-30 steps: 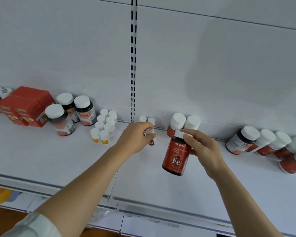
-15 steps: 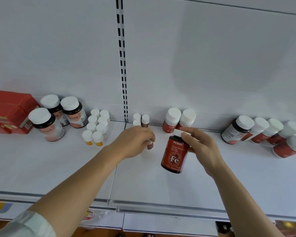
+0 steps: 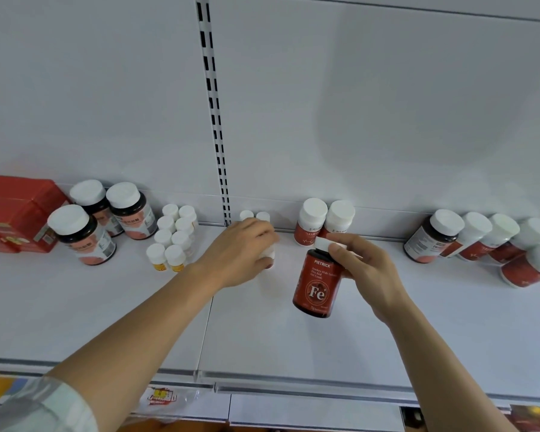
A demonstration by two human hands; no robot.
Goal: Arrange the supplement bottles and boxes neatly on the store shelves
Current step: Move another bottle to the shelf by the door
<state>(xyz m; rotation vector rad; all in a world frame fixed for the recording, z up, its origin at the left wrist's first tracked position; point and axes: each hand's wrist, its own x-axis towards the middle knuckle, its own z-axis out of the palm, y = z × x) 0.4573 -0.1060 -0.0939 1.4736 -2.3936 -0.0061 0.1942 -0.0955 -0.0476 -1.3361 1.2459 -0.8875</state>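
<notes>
My right hand [image 3: 367, 269] grips the white cap of a red "Fe" bottle [image 3: 317, 288] and holds it in the air above the white shelf [image 3: 293, 341]. My left hand [image 3: 240, 254] curls round a small white-capped bottle [image 3: 268, 256] standing on the shelf, mostly hidden by my fingers. Two more small bottles [image 3: 254, 216] stand behind it against the back wall. Two red white-capped bottles [image 3: 323, 221] stand just behind the "Fe" bottle.
Left of my hands stand a cluster of small yellow-labelled bottles [image 3: 172, 238], three dark big-capped bottles [image 3: 85, 235] and red boxes [image 3: 16, 213]. Several bottles [image 3: 480, 241] lean in a row at the right. A slotted upright [image 3: 214, 120] divides the back wall.
The view has shifted so the shelf sits further right. My left hand stays on the small bottle and my right hand keeps the "Fe" bottle in about the same place.
</notes>
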